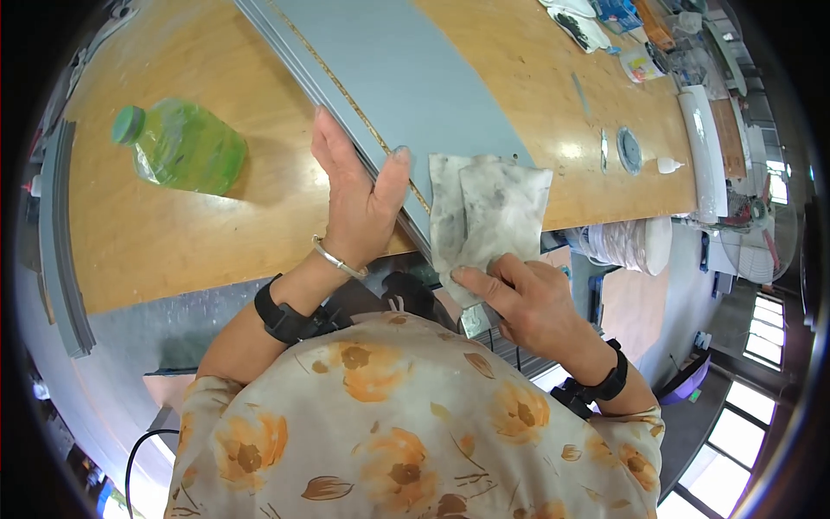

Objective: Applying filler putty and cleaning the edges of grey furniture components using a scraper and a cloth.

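Note:
A long grey panel with a ridged edge and a narrow gold speckled strip lies at a slant across the wooden table. My left hand grips its left edge, thumb on top near the strip and fingers along the outer side. In my right hand is a stained white cloth, pinched at its near end between thumb and fingers. The cloth is folded and spreads over the panel's near end, hiding part of it.
A green-capped plastic bottle of green liquid lies on the wooden table at left. Farther right are a round grey lid, a small white squeeze bottle and a tub. Grey strips line the left end.

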A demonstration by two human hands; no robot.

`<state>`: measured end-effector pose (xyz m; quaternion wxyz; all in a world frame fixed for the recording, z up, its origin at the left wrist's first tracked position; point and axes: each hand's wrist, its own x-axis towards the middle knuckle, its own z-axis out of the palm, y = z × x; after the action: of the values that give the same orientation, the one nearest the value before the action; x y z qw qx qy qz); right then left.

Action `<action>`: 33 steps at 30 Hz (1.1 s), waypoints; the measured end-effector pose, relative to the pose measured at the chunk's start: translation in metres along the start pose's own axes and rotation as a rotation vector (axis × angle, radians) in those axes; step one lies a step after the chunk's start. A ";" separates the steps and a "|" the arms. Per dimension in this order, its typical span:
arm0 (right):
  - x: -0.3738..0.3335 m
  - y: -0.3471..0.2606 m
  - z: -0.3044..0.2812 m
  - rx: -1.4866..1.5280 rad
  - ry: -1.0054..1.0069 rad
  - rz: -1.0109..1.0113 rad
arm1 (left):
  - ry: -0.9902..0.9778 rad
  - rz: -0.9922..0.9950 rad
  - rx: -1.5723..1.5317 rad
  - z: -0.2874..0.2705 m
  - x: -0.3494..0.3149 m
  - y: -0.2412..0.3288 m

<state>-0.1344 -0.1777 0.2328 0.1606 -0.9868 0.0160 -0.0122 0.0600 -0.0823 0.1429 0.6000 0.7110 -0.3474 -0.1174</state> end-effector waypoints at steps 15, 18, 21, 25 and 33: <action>-0.036 0.038 -0.047 0.639 0.794 0.846 | 0.050 -0.017 0.015 -0.002 0.003 0.000; -0.046 0.051 -0.043 0.743 0.898 0.771 | 0.049 -0.002 -0.006 -0.001 0.004 0.005; -0.045 0.057 -0.035 0.754 0.786 0.689 | 0.042 0.010 0.053 -0.001 0.005 0.006; -0.019 0.058 -0.027 1.158 0.739 0.515 | 0.037 -0.043 0.114 -0.005 0.003 0.008; 0.059 0.055 -0.019 0.738 0.182 0.405 | 0.038 -0.017 -0.006 -0.056 -0.021 -0.001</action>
<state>-0.0778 -0.2380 0.2349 0.4999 -0.8351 0.2179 -0.0721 0.0778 -0.0260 0.1504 0.6075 0.7143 -0.3296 -0.1100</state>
